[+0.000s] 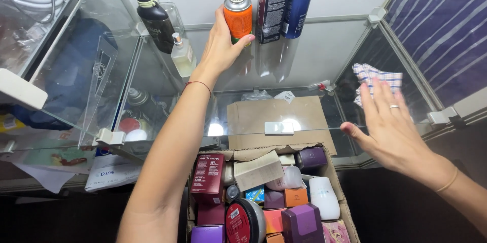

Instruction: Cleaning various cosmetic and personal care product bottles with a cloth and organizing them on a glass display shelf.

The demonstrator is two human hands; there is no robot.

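Orange spray can (238,18) stands on the glass shelf (324,50), just left of a dark box (271,12); left hand (220,45) fingers (243,40) wrap it. Right hand (390,126) hovers spread and empty, right of the can, over a cardboard box (345,207).

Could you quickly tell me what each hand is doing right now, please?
Left hand: closed around the orange spray can with the silver top.
Right hand: open, fingers spread, holding nothing.
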